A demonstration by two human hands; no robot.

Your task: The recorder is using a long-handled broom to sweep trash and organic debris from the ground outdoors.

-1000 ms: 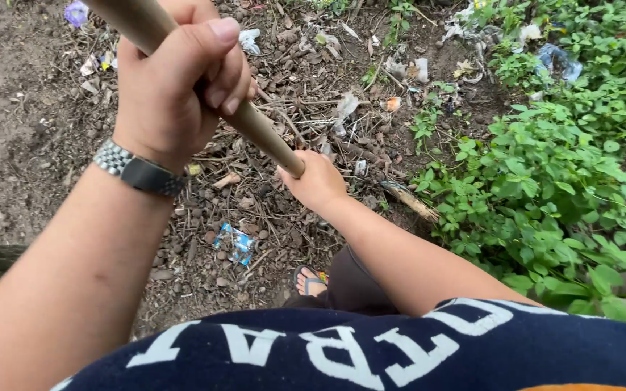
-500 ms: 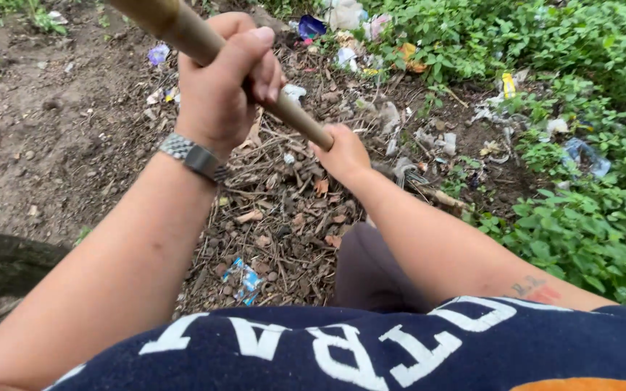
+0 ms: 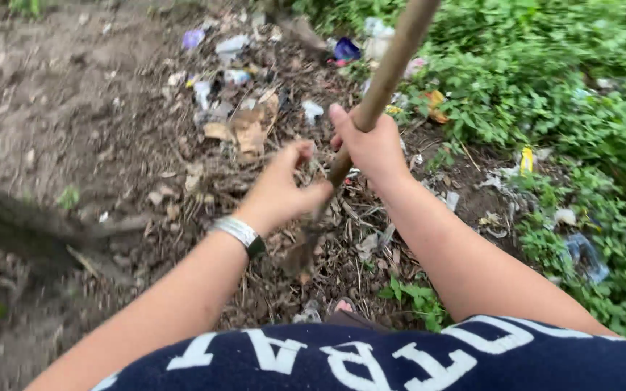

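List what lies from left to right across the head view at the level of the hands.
Bare dirt → wristwatch → left hand → right hand on the wooden handle → yellow wrapper → green weeds.

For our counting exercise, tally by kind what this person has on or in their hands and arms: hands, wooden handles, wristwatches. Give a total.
Hands: 2, the left hand and the right hand
Wooden handle: 1, gripped by the right hand, the left hand open against it
Wristwatch: 1, on the left wrist
Total: 4

Right hand clenched; left hand, blurred, seems loosely closed, fingers curled.
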